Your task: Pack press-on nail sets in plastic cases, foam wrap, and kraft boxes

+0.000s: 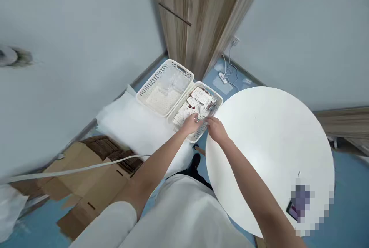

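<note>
Room: blue floor, grey walls, a wooden cabinet [198, 21] far beyond both hands.
Basket: white basket [216, 98] with small packets [198, 95], directly under the fingertips; a second basket [164, 86] touches it, beyond the left hand.
Left: left hand [190, 123] curled down on the packets; if it pinches one, I cannot tell.
Right: right hand [215, 128] at the basket's near rim, just beside the left; fingertips hidden, grip unclear.
Table: round white table [271, 136] under the right forearm; one object on it is blurred out.

Left basket [173, 63] and right basket [219, 100] sit side by side on a cushion [129, 121], with a cabinet [196, 21] behind, a table [273, 140] to the right and cardboard boxes [95, 179] to the left. The left hand [190, 124] lies on cards [200, 95] in the right basket, and the right hand [215, 128] is at its near rim.
</note>
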The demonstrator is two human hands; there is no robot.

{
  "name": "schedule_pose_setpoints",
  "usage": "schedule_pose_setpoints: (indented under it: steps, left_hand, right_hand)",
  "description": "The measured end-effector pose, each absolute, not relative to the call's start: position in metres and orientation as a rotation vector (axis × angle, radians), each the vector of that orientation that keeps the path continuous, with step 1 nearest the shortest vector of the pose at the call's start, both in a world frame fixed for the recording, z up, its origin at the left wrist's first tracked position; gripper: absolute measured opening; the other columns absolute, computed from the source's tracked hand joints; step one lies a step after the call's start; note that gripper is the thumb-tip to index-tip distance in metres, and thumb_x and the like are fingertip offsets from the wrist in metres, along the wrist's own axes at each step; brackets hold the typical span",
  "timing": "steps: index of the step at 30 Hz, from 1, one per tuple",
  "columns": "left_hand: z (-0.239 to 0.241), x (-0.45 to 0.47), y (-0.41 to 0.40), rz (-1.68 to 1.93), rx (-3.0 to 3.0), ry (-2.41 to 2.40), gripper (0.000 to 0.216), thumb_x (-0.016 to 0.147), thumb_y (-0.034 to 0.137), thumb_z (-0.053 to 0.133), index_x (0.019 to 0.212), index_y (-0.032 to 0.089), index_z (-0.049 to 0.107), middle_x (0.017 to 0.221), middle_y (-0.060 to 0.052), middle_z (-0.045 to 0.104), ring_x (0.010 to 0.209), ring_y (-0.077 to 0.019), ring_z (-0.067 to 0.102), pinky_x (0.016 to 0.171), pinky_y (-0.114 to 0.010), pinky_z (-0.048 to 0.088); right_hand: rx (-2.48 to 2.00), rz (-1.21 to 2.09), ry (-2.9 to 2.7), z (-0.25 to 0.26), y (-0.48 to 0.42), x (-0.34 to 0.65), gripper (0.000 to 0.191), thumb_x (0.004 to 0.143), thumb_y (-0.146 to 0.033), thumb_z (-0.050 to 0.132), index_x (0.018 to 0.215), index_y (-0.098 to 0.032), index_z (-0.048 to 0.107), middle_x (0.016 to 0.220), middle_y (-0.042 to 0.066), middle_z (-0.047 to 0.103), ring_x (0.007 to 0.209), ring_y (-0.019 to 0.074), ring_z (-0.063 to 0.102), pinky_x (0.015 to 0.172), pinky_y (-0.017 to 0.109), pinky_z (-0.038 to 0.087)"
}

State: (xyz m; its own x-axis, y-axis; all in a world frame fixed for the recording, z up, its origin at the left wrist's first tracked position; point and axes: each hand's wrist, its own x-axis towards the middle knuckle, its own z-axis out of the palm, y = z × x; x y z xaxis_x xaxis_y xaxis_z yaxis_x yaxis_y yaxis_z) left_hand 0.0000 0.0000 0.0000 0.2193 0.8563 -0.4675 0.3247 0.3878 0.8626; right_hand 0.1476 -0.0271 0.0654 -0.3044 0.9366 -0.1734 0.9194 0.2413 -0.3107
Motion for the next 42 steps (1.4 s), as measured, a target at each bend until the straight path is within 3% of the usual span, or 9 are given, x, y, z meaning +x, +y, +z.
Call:
schedule_pose_setpoints:
  steps: [6,16,22,38,42]
  left_hand:
    - [-0.006,0.012,0.032,0.534,1.224,1.429,0.047,0.071,0.018,0.059,0.117,0.015,0.046,0.114,-0.013,0.055,0.083,-0.0142,0.061,0.075,-0.026,0.045]
    - [0.003,0.026,0.053,0.543,1.521,1.516,0.022,0.076,0.014,0.049,0.094,0.015,0.060,0.087,-0.008,0.065,0.080,-0.0166,0.059,0.074,-0.027,0.043]
    - [0.000,0.025,0.056,0.525,1.549,1.522,0.016,0.075,0.012,0.048,0.083,0.015,0.062,0.078,-0.007,0.065,0.074,-0.0165,0.058,0.071,-0.027,0.043]
    - [0.000,-0.019,0.041,0.804,1.246,1.607,0.016,0.076,0.018,0.050,0.088,0.014,0.060,0.082,-0.006,0.063,0.071,-0.0138,0.060,0.068,-0.026,0.047]
    - [0.005,-0.030,0.031,0.896,0.916,1.514,0.026,0.076,0.020,0.052,0.101,0.015,0.055,0.083,-0.005,0.060,0.061,-0.0101,0.060,0.058,-0.024,0.049]
  right_hand:
    - [-1.906,0.597,-2.400,0.058,0.005,0.142,0.040,0.073,-0.006,0.042,0.111,-0.016,0.051,0.107,0.010,0.059,0.097,0.0232,0.053,0.082,0.034,0.041]
    - [-1.878,0.644,-2.448,0.043,0.019,0.137,0.051,0.074,-0.008,0.039,0.125,-0.014,0.037,0.125,0.011,0.048,0.107,0.0240,0.049,0.086,0.036,0.037]
    - [-1.923,0.597,-2.500,0.044,0.012,0.136,0.048,0.076,-0.010,0.038,0.124,-0.015,0.039,0.127,0.011,0.047,0.117,0.0268,0.041,0.099,0.049,0.020]
    - [-1.945,0.733,-2.396,0.044,0.012,0.135,0.040,0.073,-0.013,0.047,0.113,-0.016,0.049,0.128,0.014,0.044,0.122,0.0273,0.034,0.101,0.054,0.014]
    - [-1.881,0.864,-2.062,0.047,0.011,0.132,0.043,0.075,-0.020,0.047,0.118,-0.017,0.045,0.125,0.013,0.047,0.118,0.0256,0.040,0.100,0.050,0.024]
